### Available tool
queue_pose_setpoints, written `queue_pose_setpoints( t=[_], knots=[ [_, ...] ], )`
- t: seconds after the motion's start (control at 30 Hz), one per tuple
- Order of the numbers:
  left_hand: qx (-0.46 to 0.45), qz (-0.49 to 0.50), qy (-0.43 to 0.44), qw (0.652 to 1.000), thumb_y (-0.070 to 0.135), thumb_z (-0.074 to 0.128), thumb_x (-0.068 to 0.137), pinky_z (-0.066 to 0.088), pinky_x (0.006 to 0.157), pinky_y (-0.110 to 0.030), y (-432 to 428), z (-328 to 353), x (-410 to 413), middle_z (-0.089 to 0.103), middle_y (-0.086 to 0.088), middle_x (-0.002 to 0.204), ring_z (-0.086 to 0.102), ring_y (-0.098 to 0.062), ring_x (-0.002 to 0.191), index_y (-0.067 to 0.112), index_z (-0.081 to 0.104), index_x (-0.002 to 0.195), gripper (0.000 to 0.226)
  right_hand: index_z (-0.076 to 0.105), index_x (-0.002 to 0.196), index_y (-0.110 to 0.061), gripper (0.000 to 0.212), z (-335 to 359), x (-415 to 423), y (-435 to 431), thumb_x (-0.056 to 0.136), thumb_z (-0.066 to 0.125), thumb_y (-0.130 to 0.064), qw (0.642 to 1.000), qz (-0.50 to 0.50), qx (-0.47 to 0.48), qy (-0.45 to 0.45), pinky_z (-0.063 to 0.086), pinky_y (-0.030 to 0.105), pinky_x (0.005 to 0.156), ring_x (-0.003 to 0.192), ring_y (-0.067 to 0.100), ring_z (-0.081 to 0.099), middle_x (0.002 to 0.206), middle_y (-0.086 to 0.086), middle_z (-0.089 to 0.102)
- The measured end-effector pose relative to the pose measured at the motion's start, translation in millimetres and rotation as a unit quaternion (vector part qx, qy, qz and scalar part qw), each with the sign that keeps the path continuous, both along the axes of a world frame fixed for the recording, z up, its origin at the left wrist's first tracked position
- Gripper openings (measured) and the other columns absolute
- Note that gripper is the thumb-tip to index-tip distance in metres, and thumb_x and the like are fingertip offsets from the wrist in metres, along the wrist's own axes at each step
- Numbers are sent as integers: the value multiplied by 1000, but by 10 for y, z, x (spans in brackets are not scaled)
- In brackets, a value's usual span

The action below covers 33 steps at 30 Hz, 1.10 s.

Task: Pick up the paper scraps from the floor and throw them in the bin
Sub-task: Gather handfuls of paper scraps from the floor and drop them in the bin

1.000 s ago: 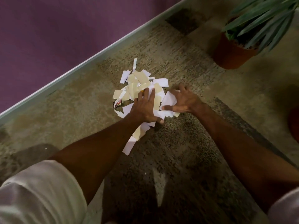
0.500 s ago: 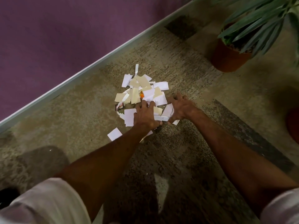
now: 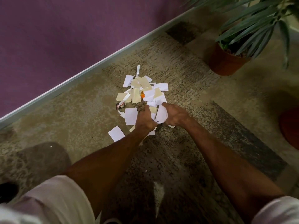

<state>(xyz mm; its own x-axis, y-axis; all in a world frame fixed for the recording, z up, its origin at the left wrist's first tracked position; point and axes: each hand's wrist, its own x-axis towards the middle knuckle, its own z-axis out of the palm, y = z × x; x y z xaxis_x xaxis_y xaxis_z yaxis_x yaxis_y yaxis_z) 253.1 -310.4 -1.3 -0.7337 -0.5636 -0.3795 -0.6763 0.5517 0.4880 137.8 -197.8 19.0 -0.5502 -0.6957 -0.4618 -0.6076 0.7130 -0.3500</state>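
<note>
The paper scraps (image 3: 142, 92) lie heaped on the carpeted floor (image 3: 80, 110) just above the centre of the frame, white and cream pieces overlapping, with one loose white piece (image 3: 116, 133) lying apart at the lower left of the heap and a small dark wrapper (image 3: 120, 105) at its left edge. The left hand (image 3: 144, 121) and right hand (image 3: 175, 116) meet at the near edge of the heap, each grip curled closed around a bunch of scraps, white sheets sticking up between the two hands. Pressing in from both sides looks like a way to gather many thin pieces at once, since single flat scraps are hard to lift off carpet. Most of the heap, toward the upper part, is not yet gathered. No bin is in view. A purple wall (image 3: 56, 38) with a pale skirting board (image 3: 97, 62) runs diagonally across the upper left, and a potted plant (image 3: 226, 60) stands at the upper right, well apart from the scraps.
</note>
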Motion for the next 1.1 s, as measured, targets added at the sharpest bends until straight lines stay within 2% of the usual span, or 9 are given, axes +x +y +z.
queue_pose_setpoints(
  t=[0.1,0.23,0.4,0.53,0.67,0.83,0.9,0.97,1.1],
  knots=[
    [23,5,13,1000,19,83,84,47,103,-40,2,25,47,60,-15,141,55,-35,130,10,48,145,72,43,144,-28,84,-27,82,57,74,90,-24,997,-38,-58,-38,61,41,71,100,29,67,126,6,65],
    [87,3,20,996,20,82,87,47,100,-34,3,159,48,64,-13,139,59,-35,127,10,59,138,57,43,152,-33,93,14,156,155,76,88,-6,979,-124,-104,-126,62,41,47,104,35,66,126,8,61],
    [94,-37,14,995,28,82,87,48,106,-39,186,518,-59,63,-13,141,58,-36,130,14,61,139,58,47,148,-33,83,239,95,417,81,82,1,949,-184,-136,-218,64,56,72,110,39,69,131,12,65],
    [94,-50,36,994,32,79,90,49,108,-44,480,914,-261,60,-14,143,57,-36,131,14,54,145,63,50,142,-22,79,705,-19,814,77,85,3,947,-187,-185,-185,64,61,72,107,35,70,121,8,66],
    [89,-64,71,991,28,80,88,54,103,-41,930,1385,-570,68,-12,134,64,-32,123,13,65,135,51,58,132,-14,68,1255,-232,1321,74,91,-3,957,-176,-196,-121,64,56,74,102,31,72,117,8,69],
    [122,-83,114,982,20,85,83,50,81,-28,1691,1928,-1018,72,-13,128,69,-29,114,9,71,128,48,52,137,-22,76,1972,-539,2090,75,90,-1,951,-229,-197,-62,64,48,52,85,27,71,107,4,62],
    [137,-96,134,977,17,85,83,56,90,-33,2033,2166,-1194,72,-13,129,69,-27,116,10,72,126,46,56,125,-19,63,2266,-671,2417,75,89,-1,953,-244,-177,-37,64,50,54,78,25,70,104,7,63],
    [147,-115,154,970,16,84,83,56,96,-33,2389,2411,-1358,71,-10,130,68,-26,119,11,72,126,45,60,112,-21,53,2559,-801,2780,74,92,-5,956,-245,-159,-9,62,39,52,73,15,68,100,2,64],
    [172,-155,192,954,16,85,81,62,90,-39,3089,2853,-1694,73,-12,123,72,-27,109,9,72,123,45,62,126,-18,64,3097,-1032,3574,71,95,-9,957,-223,-167,78,60,28,79,100,18,66,115,0,68]
  ],
)
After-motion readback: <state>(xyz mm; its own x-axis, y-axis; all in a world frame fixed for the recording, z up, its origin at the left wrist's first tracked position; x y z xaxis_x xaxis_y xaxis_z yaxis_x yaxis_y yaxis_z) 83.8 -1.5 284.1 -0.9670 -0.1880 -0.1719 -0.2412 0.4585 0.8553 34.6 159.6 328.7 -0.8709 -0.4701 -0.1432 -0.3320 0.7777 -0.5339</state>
